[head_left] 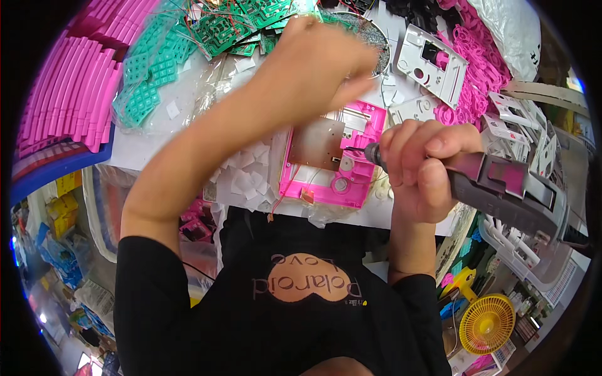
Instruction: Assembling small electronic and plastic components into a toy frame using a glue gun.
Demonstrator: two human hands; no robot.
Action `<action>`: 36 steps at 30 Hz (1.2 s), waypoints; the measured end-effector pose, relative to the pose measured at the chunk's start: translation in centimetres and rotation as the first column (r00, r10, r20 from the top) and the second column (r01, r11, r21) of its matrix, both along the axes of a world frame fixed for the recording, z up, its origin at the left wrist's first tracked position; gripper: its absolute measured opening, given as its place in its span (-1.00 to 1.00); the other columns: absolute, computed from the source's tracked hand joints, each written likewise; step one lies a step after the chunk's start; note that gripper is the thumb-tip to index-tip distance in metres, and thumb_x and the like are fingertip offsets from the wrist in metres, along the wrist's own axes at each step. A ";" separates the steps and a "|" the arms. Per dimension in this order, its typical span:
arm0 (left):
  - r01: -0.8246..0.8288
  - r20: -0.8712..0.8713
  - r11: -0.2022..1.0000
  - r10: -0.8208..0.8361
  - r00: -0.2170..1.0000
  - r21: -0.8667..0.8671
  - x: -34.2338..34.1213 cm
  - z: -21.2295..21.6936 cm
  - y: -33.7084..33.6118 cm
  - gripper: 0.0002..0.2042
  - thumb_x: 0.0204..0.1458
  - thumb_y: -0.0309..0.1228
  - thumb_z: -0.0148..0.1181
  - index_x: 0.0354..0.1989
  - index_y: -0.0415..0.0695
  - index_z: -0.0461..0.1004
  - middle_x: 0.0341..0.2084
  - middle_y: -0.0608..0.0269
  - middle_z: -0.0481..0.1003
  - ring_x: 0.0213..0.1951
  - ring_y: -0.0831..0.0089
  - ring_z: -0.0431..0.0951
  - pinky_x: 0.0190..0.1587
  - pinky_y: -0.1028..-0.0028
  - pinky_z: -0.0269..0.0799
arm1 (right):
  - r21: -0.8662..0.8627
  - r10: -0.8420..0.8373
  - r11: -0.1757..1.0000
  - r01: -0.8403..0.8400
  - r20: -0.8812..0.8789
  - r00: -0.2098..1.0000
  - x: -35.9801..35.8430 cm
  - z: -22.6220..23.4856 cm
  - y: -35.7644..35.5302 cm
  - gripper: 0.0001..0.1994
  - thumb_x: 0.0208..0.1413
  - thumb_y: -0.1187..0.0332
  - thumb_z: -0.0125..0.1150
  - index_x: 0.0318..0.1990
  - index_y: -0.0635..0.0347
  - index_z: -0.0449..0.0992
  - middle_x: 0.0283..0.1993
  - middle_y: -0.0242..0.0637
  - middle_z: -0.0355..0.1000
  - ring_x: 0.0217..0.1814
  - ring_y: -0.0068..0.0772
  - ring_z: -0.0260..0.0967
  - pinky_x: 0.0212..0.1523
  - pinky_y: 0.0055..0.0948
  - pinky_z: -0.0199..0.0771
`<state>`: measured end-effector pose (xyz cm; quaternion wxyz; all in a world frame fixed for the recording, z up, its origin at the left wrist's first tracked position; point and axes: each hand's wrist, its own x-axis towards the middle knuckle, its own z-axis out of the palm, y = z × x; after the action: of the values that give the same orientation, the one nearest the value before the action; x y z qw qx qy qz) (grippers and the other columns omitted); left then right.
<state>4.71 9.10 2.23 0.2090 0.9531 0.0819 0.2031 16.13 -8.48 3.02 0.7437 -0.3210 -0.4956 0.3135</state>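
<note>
My right hand (426, 160) is closed round a dark grey electric screwdriver (501, 185), held nearly level with its bit pointing left. The bit hovers over a pink plastic casing (354, 194), close to the right edge of a brown circuit board (318, 143) lying in it; whether it touches is unclear. Thin red wires run out of the casing's lower left. Smeared by motion, my left hand (326, 66) is above the casing's far side, beside a round dish (387, 47) of small grey pieces, partly hidden by the hand. What its fingers hold, if anything, cannot be made out.
Green circuit boards (232, 28) with red wires lie at the back, near teal keypads (160, 62). Pink panels (69, 88) are stacked far left. White casings (433, 62) and pink strips (473, 75) crowd the right. A yellow fan (487, 323) stands lower right.
</note>
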 end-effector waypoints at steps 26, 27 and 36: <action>-0.133 0.065 0.971 0.148 0.987 -0.196 -8.3 -6.0 -7.8 -0.96 0.04 -0.38 0.33 -0.35 -0.01 0.60 -0.21 0.40 0.65 -0.02 0.48 0.62 0.32 -0.04 0.03 | -0.120 -0.040 0.992 0.050 0.084 0.996 -1.7 -0.6 2.1 -0.76 0.17 0.46 0.32 -0.18 0.20 0.31 -0.47 -0.28 0.37 -0.52 -0.48 0.30 -0.46 -0.42 0.37; -0.131 0.071 0.963 0.152 0.986 -0.234 -8.1 -6.0 -7.7 -0.94 0.04 -0.40 0.34 -0.33 0.00 0.60 -0.22 0.40 0.65 -0.05 0.46 0.63 0.33 -0.04 0.01 | -0.093 -0.008 0.996 0.005 -0.033 0.999 -1.9 0.2 1.9 -0.72 0.13 0.47 0.38 -0.17 0.23 0.33 -0.44 -0.27 0.42 -0.48 -0.48 0.35 -0.41 -0.43 0.44; -0.052 0.189 0.942 0.120 0.975 -0.331 -6.6 -6.0 -7.3 -0.86 -0.05 -0.41 0.42 -0.32 0.01 0.58 -0.35 0.43 0.62 -0.22 0.37 0.65 0.35 -0.01 -0.04 | -0.046 0.090 0.994 -0.095 -0.108 0.990 -2.0 1.6 0.4 -0.73 0.17 0.38 0.39 -0.15 0.19 0.36 -0.46 -0.28 0.38 -0.49 -0.39 0.32 -0.40 -0.30 0.43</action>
<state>-1.94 1.78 -3.74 0.3609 0.8751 0.1336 0.2934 14.14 -8.08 4.66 0.7450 -0.2996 -0.4617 0.3768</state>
